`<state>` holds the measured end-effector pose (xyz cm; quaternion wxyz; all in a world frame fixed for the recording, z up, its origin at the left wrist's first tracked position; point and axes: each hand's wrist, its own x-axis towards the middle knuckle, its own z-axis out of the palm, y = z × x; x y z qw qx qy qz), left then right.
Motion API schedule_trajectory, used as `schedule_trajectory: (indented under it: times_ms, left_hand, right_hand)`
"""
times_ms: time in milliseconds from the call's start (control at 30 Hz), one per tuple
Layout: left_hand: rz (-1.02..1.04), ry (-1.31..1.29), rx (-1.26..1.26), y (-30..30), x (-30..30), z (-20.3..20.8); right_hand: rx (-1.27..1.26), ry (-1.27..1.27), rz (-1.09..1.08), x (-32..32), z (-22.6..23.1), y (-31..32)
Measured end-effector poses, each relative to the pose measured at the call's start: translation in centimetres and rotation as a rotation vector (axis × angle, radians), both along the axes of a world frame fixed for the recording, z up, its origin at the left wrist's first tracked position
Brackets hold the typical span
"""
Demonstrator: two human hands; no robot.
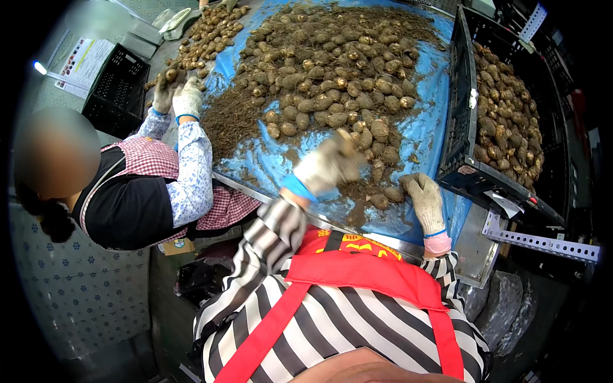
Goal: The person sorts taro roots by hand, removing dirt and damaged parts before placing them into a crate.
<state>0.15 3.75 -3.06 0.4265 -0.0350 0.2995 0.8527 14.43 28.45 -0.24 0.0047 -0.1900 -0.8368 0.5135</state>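
My left hand [329,166], in a whitish work glove with a blue cuff, is over the near edge of a heap of small, brown, hairy taro corms [332,83]. Motion smears its fingers, so I cannot make out what they hold. My right hand [423,196], gloved with a pink cuff, is lower on the right. Its fingers are loosely bent and apart, with the tips beside a taro corm [394,193]; nothing shows in its grasp. Loose soil and root hairs [357,201] lie between my hands on a blue plastic sheet [424,143].
A black crate [456,137] full of taro corms stands at the right, by a perforated metal bar [543,241]. At the left, a co-worker [137,185] in gloves handles corms near a smaller pile [211,35] and a black crate [116,92]. The table's metal edge [246,186] runs before me.
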Motion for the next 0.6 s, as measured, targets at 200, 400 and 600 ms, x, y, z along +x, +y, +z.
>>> schedule_trajectory:
  times_ms: [200,400,600]
  left_hand:
    - [0.700,0.917,-0.310,-10.0,-11.5,19.4]
    - [0.465,0.959,-0.549,-4.5,-8.5,16.9]
    - [0.115,0.534,-0.397,-1.7,-0.9,4.4]
  right_hand:
    - [0.161,0.105,0.048,1.1,-1.6,0.6]
    - [0.103,0.090,-0.145,0.8,-1.8,0.0]
    - [0.664,0.074,0.280,1.4,-1.5,-0.5]
